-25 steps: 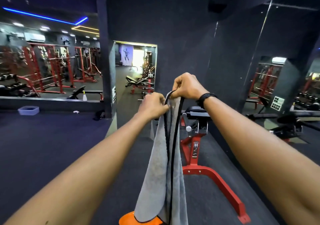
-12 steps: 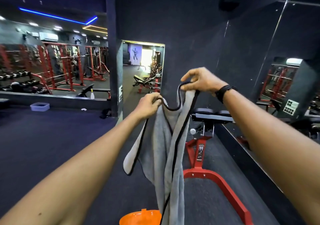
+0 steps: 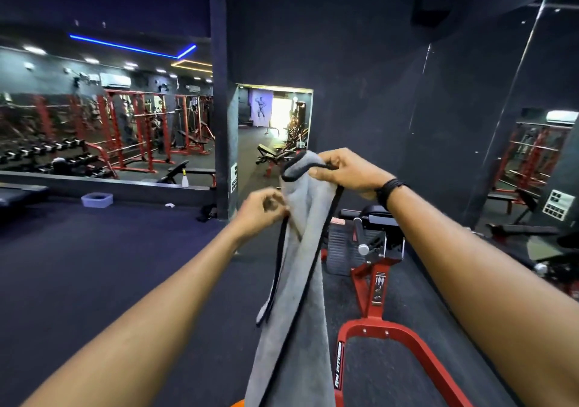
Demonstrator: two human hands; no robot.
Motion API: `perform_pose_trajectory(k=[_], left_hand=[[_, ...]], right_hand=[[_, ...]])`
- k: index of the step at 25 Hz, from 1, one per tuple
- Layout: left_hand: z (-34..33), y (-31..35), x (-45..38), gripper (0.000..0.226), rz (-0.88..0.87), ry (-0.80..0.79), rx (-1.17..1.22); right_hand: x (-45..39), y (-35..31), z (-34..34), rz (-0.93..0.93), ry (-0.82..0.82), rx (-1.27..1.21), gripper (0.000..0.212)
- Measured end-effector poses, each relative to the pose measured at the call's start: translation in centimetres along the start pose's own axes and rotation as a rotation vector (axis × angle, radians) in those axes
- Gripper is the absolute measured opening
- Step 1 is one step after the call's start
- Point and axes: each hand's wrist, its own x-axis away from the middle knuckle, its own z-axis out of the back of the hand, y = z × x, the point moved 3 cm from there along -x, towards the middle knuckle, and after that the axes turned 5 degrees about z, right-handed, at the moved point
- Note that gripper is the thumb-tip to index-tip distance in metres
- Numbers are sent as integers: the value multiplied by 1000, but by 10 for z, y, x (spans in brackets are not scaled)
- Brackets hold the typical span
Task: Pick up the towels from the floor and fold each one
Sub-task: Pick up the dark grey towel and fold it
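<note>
A grey towel with black edging (image 3: 300, 297) hangs lengthwise in front of me, bunched and twisted, its lower end running out of the bottom of the frame. My right hand (image 3: 347, 171) grips its top corner, held highest. My left hand (image 3: 261, 209) is lower and to the left, pinching the black hem on the towel's left side. Both arms are stretched forward. A small flap of the towel dangles at the left below my left hand.
A red-framed gym machine (image 3: 376, 281) with a black pad stands on the dark floor just right of the towel. An orange object (image 3: 238, 403) peeks out at the bottom edge. A dark pillar (image 3: 222, 124) and mirrors line the walls; a grey tub (image 3: 97, 199) sits far left.
My left hand has slid down the towel's left hem and dropped below the right hand. The towel hangs narrower and more twisted. The view has shifted slightly rightward.
</note>
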Motion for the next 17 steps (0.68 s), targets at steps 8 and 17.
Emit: perform_pose_trajectory(k=[8, 17], left_hand=[[-13, -43, 33, 22, 176, -93, -307], [53, -54, 18, 37, 566, 207, 164]], right_hand=[[-10, 7, 23, 39, 287, -337, 16], [16, 48, 47, -429, 762, 30, 33]])
